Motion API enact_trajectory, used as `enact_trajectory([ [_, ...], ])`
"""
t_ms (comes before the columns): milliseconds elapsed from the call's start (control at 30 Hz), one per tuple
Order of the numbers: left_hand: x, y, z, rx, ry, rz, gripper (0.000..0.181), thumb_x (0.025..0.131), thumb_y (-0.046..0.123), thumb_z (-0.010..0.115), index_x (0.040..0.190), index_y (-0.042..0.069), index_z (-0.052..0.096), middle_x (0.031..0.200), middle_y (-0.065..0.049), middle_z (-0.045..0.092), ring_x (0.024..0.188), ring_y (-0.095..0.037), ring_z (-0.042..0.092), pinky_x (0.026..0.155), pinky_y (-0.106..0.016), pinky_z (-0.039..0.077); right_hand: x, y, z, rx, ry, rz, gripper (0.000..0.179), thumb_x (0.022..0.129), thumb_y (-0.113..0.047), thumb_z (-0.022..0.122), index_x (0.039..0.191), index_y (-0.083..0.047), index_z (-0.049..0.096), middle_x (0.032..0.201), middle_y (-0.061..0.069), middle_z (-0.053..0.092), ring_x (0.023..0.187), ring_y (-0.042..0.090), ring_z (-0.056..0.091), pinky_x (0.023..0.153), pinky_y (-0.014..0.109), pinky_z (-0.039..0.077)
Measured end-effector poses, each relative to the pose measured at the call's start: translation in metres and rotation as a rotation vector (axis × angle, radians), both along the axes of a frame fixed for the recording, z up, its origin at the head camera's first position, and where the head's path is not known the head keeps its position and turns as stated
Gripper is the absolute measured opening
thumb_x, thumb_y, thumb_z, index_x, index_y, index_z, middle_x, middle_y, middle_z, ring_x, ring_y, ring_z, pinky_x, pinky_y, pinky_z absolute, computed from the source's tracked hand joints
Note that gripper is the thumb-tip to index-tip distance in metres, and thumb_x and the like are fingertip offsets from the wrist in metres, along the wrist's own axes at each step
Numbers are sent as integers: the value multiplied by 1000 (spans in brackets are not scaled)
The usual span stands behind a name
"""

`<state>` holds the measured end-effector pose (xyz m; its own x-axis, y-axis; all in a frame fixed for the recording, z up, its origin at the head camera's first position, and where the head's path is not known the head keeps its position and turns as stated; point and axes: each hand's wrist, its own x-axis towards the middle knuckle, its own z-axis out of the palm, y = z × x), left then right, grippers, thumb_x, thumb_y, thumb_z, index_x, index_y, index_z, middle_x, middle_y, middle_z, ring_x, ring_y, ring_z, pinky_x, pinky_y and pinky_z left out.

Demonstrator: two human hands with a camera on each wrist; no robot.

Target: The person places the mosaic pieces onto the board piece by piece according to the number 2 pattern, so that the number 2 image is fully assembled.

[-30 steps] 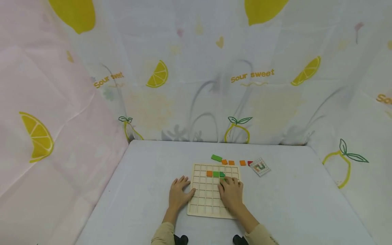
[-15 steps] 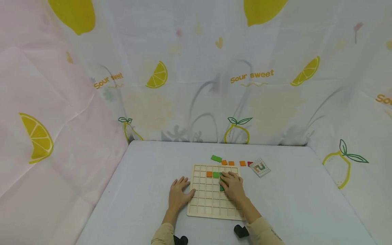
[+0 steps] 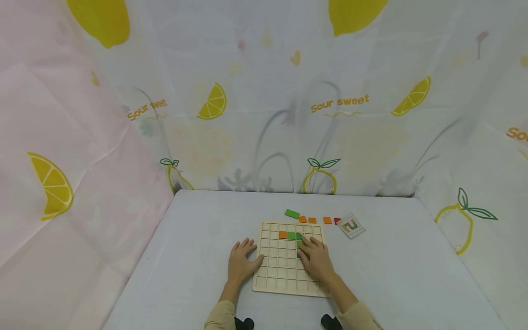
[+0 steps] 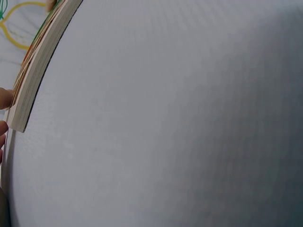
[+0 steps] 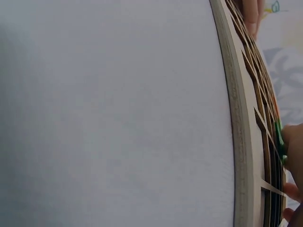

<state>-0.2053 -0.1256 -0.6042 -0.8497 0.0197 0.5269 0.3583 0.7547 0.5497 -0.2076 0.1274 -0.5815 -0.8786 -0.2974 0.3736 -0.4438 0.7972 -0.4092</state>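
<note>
A pale wooden grid board (image 3: 277, 274) lies on the table in the head view. In one of its upper rows sit an orange square tile (image 3: 282, 235), a green square tile (image 3: 291, 235) and a darker green tile (image 3: 299, 236). More green runs down the column below, partly hidden by fingers. My right hand (image 3: 319, 262) rests over the board's right half, fingertips touching the green column; the right wrist view shows its thumb and fingers close by a green edge. Along the board's left side lies my left hand (image 3: 242, 264), fingers spread, thumb at the board's edge.
Behind the board lie a green rectangular tile (image 3: 292, 214), several orange tiles (image 3: 312, 220) and a red piece (image 3: 337, 221) partly under a small pattern card (image 3: 351, 226). A printed cloth wall (image 3: 264, 137) rises behind the white table (image 3: 396, 266).
My right hand first moves up the green column, then draws back slightly right and down, showing more green, including a dark green piece lower in the column. My left hand stays in place.
</note>
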Motion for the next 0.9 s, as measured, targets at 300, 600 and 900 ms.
enact_trajectory([
  [300, -1, 0, -1, -11, 0, 3, 37, 70, 27, 76, 95, 0, 72, 107, -16, 69, 108, -35, 61, 102, -49, 40, 24, -4, -5, -6, 88, -26, 28, 86, -15, 64, 108, 2, 68, 122, 17, 62, 117, 40, 51, 91, 59, 41],
  [600, 2, -1, 1, 0, -2, 6, 37, 69, 25, 76, 95, -1, 72, 107, -16, 69, 109, -35, 60, 103, -50, 39, 30, -9, -7, 0, 81, -34, 29, 88, -14, 62, 111, 3, 67, 125, 17, 60, 119, 40, 49, 92, 59, 39],
  [900, 1, 0, 1, -3, -8, 0, 38, 70, 27, 75, 96, 0, 72, 107, -16, 69, 109, -35, 60, 102, -50, 39, 30, -10, -15, 0, 144, 0, 24, 85, -15, 66, 107, -6, 71, 122, 14, 62, 117, 39, 49, 88, 58, 39],
])
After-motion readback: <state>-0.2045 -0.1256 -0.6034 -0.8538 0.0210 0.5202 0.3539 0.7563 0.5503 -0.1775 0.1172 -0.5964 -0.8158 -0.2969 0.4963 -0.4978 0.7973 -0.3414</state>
